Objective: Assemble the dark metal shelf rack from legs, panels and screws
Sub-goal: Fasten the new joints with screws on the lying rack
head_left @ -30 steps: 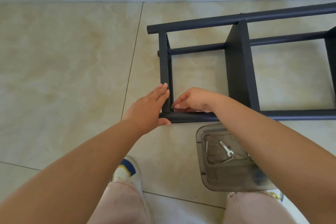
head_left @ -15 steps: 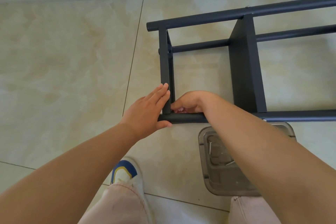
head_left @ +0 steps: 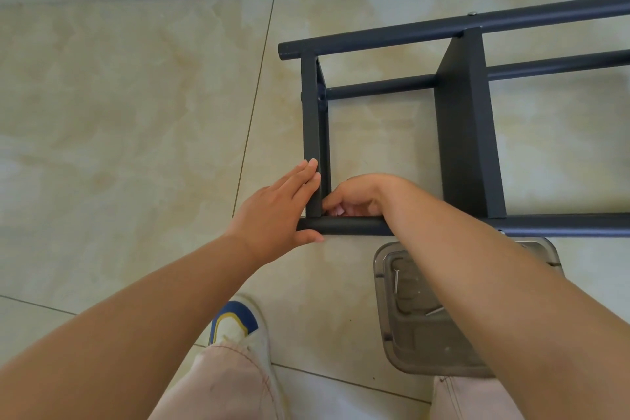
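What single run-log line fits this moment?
left hand: steadies rack corner | right hand: curled inside corner | tray: near

Dark grey metal shelf rack (head_left: 460, 133) lying on its side on the tile floor, right of centre: round tube legs (head_left: 443, 227) running left to right, flat panels (head_left: 468, 126) standing crosswise between near and far legs. Silver screws (head_left: 396, 280) in the near tray.

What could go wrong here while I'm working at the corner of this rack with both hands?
The right hand has its fingers curled inside the corner where the end panel meets the near leg; they could get pinched if the rack shifts. The left hand only presses flat, so the panel might slip.
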